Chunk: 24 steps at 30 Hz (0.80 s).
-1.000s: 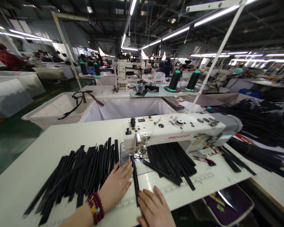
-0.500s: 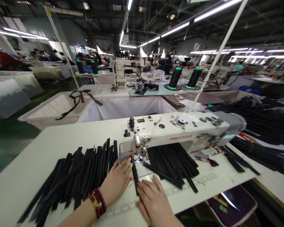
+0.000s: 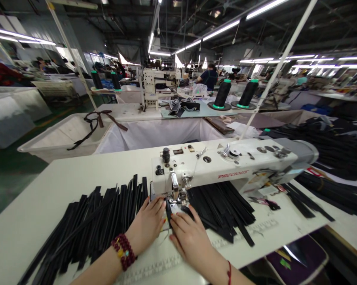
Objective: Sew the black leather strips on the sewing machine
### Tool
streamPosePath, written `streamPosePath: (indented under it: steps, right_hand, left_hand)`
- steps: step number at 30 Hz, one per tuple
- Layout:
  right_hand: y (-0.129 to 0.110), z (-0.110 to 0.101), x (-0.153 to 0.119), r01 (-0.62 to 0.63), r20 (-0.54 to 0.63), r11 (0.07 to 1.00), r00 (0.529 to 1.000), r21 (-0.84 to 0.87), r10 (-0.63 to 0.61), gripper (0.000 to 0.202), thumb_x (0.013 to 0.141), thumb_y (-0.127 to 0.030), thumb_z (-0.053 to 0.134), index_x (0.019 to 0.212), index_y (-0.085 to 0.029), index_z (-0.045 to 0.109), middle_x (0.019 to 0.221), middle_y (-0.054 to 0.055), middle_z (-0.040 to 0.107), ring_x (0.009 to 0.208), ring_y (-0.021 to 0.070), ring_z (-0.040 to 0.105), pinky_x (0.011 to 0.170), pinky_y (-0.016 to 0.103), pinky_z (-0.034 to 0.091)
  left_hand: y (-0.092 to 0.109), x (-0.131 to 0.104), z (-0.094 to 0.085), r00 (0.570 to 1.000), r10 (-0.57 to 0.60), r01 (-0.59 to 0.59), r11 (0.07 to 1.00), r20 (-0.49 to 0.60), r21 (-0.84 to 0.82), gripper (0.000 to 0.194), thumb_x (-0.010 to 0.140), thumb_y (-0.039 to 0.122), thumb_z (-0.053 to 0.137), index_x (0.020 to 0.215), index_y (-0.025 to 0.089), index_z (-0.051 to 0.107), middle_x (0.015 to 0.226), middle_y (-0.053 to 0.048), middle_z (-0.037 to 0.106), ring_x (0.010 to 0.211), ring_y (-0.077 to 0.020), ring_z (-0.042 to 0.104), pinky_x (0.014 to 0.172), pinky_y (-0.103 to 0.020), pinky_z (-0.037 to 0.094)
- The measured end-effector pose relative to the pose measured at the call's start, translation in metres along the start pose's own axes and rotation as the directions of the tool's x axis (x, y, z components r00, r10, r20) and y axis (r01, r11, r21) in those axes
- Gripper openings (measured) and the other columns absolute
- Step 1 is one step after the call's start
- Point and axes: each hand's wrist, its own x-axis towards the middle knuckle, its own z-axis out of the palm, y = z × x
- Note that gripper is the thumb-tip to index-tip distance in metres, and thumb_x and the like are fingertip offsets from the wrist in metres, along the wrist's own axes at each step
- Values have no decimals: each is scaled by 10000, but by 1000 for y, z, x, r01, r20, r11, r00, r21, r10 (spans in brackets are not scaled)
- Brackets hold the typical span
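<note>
A narrow black strip (image 3: 168, 210) runs under the needle area of a white sewing machine (image 3: 202, 168). On its left side my left hand (image 3: 147, 223) lies with fingers stretched out, fingertips beside the presser foot. My right hand (image 3: 192, 236) rests flat on the strip's near end and right side, thumb apart from the fingers. Neither hand is closed round it, and the near end is hidden under the right fingers. Many black strips (image 3: 92, 225) lie in a pile left of my left hand. Another pile of black strips (image 3: 223, 208) spreads under the machine arm.
Small scissors (image 3: 266, 202) lie right of the strips, near a ruler marking (image 3: 255, 229) on the white table (image 3: 77, 170). Behind the table stand a lined bin (image 3: 149, 132) and thread cones (image 3: 223, 95). A person (image 3: 208, 77) is in the background.
My right hand has moved forward, closer to the presser foot. The strip has advanced under the machine, with less of it showing towards me. My left hand has hardly moved.
</note>
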Motion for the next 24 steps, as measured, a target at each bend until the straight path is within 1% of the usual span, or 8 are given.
streamPosePath:
  steps: [7, 9, 13, 17, 19, 22, 24]
  right_hand:
    - [9, 10, 18, 24, -19, 999, 1000, -39, -24, 254, 929, -238, 644, 1175, -171, 654, 1130, 79, 707, 1072, 224, 614, 1213, 492, 187]
    - [10, 12, 22, 16, -14, 998, 1000, -63, -16, 250, 929, -236, 648, 1170, -169, 652, 1128, 82, 702, 1073, 226, 613, 1206, 492, 212]
    - [9, 15, 27, -11, 3, 994, 1000, -109, 11, 267, 937, -246, 647, 1188, -158, 632, 1091, 86, 689, 1063, 223, 613, 1184, 481, 266]
    - [8, 17, 30, -45, -27, 992, 999, -117, 42, 217, 951, -228, 619, 1154, -153, 636, 1033, 74, 685, 1017, 223, 617, 1168, 485, 278]
    - [8, 18, 29, -48, -45, 993, 998, -112, 43, 221, 951, -218, 609, 1158, -146, 633, 1062, 83, 681, 1038, 229, 611, 1167, 490, 272]
    - [8, 20, 28, -51, -57, 993, 997, -103, 46, 246, 948, -221, 601, 1180, -143, 627, 1112, 101, 673, 1063, 234, 606, 1168, 493, 270]
    - [8, 20, 28, -59, -58, 993, 997, -98, 54, 246, 945, -217, 599, 1180, -150, 626, 1114, 101, 673, 1064, 232, 609, 1166, 489, 277]
  left_hand:
    - [-2, 3, -2, 1000, 3, -4, 1000, 24, 17, 430, 964, 262, 414, 1324, 96, 581, 1373, -189, 605, 1328, -324, 503, 1112, -550, 374]
    - [-2, 4, -1, 1000, 1, -2, 999, 16, 32, 427, 958, 251, 418, 1316, 93, 588, 1363, -191, 612, 1314, -328, 514, 1106, -555, 379]
    - [-2, 5, 2, 1000, 9, -8, 998, -11, 58, 412, 947, 242, 443, 1309, 121, 596, 1352, -168, 626, 1301, -313, 524, 1108, -531, 381]
    - [-3, 5, 4, 999, 9, -7, 999, -39, 50, 409, 946, 236, 439, 1308, 125, 594, 1365, -170, 617, 1311, -313, 516, 1107, -532, 382]
    - [-3, 5, 5, 999, 12, -10, 999, -42, 39, 414, 948, 233, 429, 1311, 115, 590, 1372, -181, 609, 1313, -319, 514, 1101, -543, 387]
    - [-4, 6, 5, 1000, 17, -17, 999, -13, 41, 425, 946, 234, 430, 1319, 94, 579, 1388, -192, 593, 1318, -329, 510, 1100, -556, 386]
    - [-4, 6, 6, 1000, 20, -19, 999, -9, 42, 426, 939, 239, 448, 1321, 100, 575, 1390, -187, 593, 1319, -329, 509, 1106, -553, 381]
